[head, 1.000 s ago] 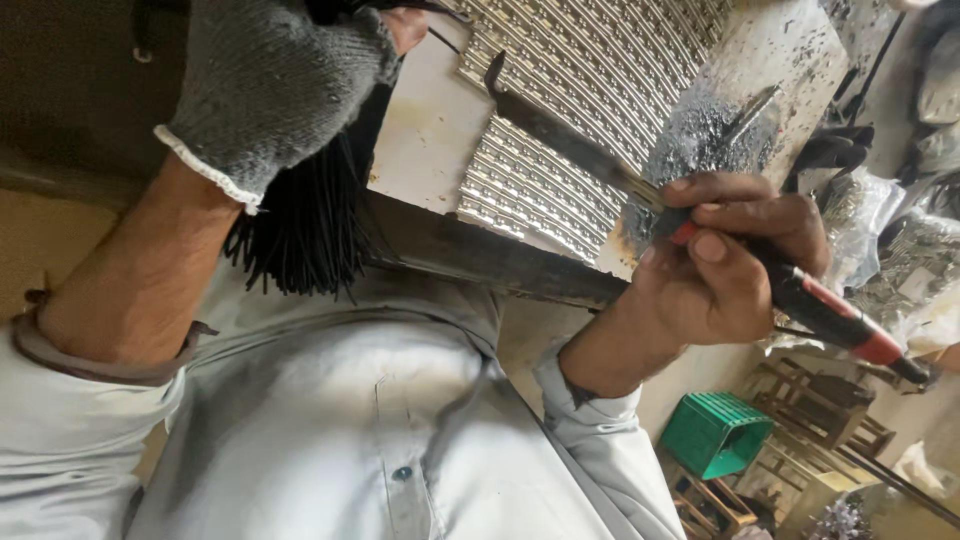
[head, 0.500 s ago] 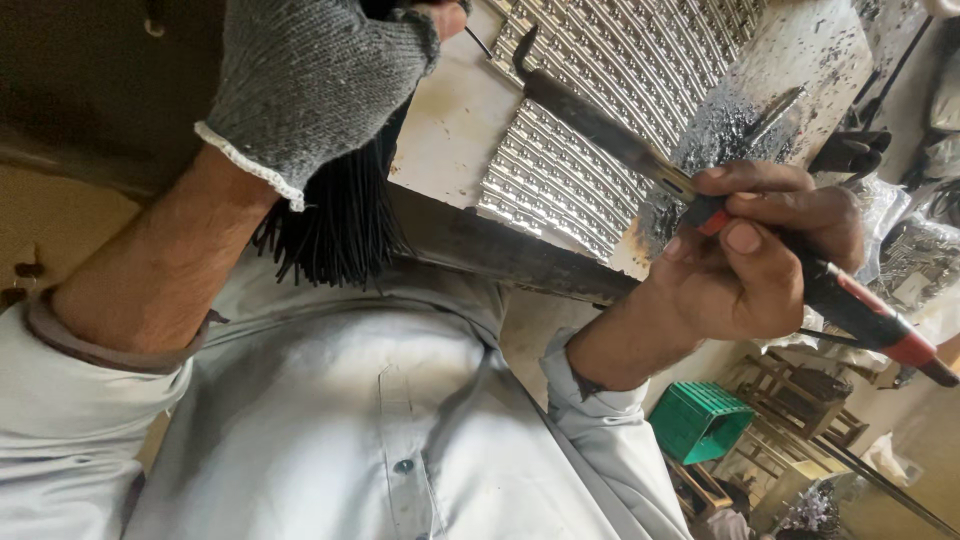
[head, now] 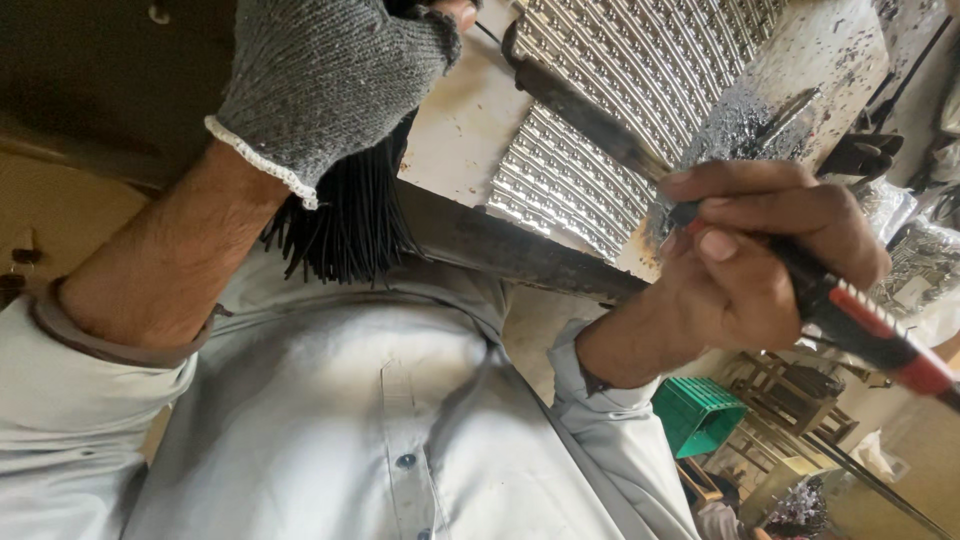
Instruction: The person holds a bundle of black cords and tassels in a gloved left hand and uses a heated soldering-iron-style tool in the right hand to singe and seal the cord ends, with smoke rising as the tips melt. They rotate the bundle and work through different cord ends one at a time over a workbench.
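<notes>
Gripping a red-black-handled file (head: pixel 640 160), bare right hand (head: pixel 760 270) is closed tight; gloved left hand (head: pixel 330 80) clamps black rods (head: pixel 350 225) at 11 o'clock beside ribbed metal sheet (head: pixel 620 70).

The ribbed metal sheet (head: pixel 640 120) lies on the worn workbench (head: pixel 450 130); a bundle of thin black rods (head: pixel 350 220) hangs over its edge.

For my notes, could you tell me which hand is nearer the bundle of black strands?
Left. The gloved left hand is on the bundle of black strands; the right hand is apart at the side, gripping a red-handled tool.
</notes>
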